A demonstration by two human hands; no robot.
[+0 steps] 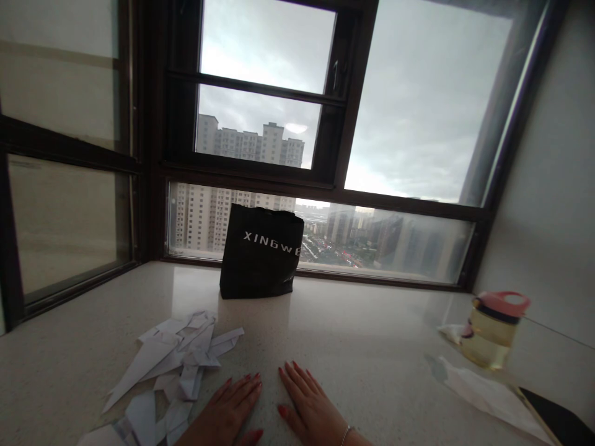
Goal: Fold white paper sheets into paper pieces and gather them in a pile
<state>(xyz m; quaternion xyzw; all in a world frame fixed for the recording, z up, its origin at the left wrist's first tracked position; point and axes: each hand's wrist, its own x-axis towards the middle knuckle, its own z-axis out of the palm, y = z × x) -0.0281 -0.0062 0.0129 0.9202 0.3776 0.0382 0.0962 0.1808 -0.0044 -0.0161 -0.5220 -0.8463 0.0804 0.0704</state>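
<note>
Both of my hands lie flat, palms down, on the pale speckled counter (381, 347) at the bottom middle of the view. My left hand (227, 412) has its fingers stretched forward and holds nothing; it rests just right of a heap of folded white paper planes (176, 359). My right hand (309, 409) is also open with fingers spread, a thin bracelet at its wrist. The two hands sit side by side, a small gap between them.
A black bag (260, 253) with white lettering stands at the back against the window (325, 124). At the right stand a bottle of yellowish liquid with a pink lid (493, 331), a white tissue (488, 396) and a dark object (562, 421) at the corner.
</note>
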